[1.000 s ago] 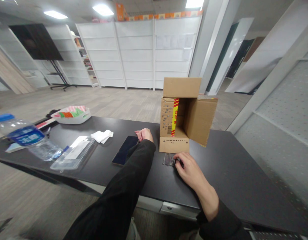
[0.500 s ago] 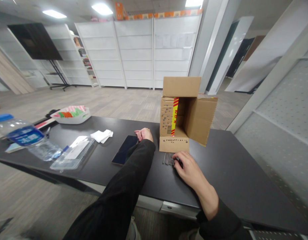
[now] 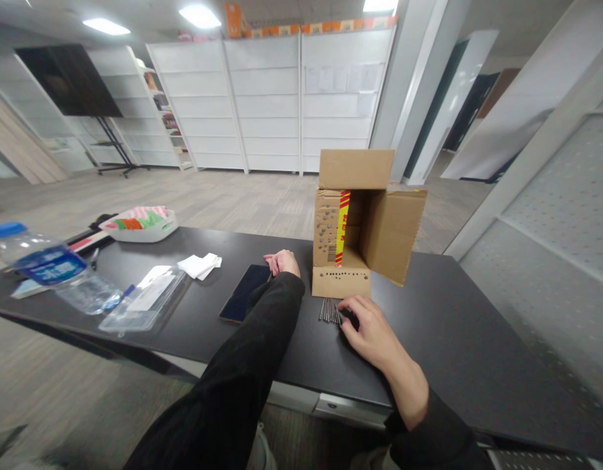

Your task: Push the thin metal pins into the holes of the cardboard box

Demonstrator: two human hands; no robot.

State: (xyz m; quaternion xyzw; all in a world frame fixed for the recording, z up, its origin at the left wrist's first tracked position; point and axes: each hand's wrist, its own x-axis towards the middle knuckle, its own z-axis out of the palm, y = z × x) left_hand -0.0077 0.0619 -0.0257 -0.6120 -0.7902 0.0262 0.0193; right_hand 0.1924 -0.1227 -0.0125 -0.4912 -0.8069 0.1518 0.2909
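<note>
A row of several nails point(image 3: 329, 311) lies side by side on the dark table, just in front of a cardboard box. My right hand point(image 3: 374, 333) rests at the row's right end, fingers curved and thumb held apart from the forefinger; its fingertips touch or nearly touch the last nail. Beside a dark phone point(image 3: 240, 295), my left hand point(image 3: 284, 262) lies on the table with its fingers folded in, and nothing shows in it. The cardboard box point(image 3: 325, 228) faces me with flaps spread, nail heads dotting its left side. Small holes line its lower flap.
On the left are a water bottle point(image 3: 56, 267), a clear plastic case point(image 3: 147, 303), folded white tissue point(image 3: 200, 266) and a white basket point(image 3: 140, 228) with colourful packets. The front edge of the table point(image 3: 477, 339) runs close to my body. A perforated panel point(image 3: 566, 235) stands at right.
My right hand's fingers have shifted very slightly at the end of the nail row. My left hand, the nails and the box look the same.
</note>
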